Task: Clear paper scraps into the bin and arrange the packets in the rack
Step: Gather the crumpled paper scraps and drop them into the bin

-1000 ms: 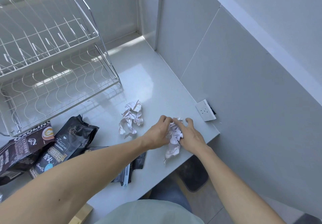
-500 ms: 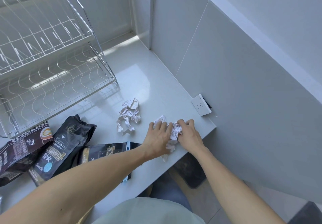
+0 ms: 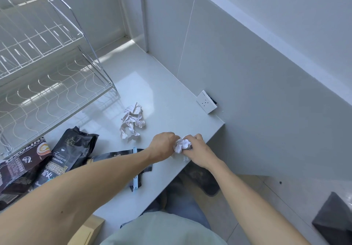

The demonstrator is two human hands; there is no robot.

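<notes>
Head view: a crumpled paper scrap [image 3: 182,145] was clamped between left hand [image 3: 164,145] and right hand [image 3: 198,150], pressed together near the counter's [image 3: 167,92] front-right corner.

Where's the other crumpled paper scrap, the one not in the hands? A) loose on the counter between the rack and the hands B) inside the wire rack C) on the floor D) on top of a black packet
A: the loose paper scrap lies on the bare counter, clear of the wire rack and beyond both hands.
</notes>
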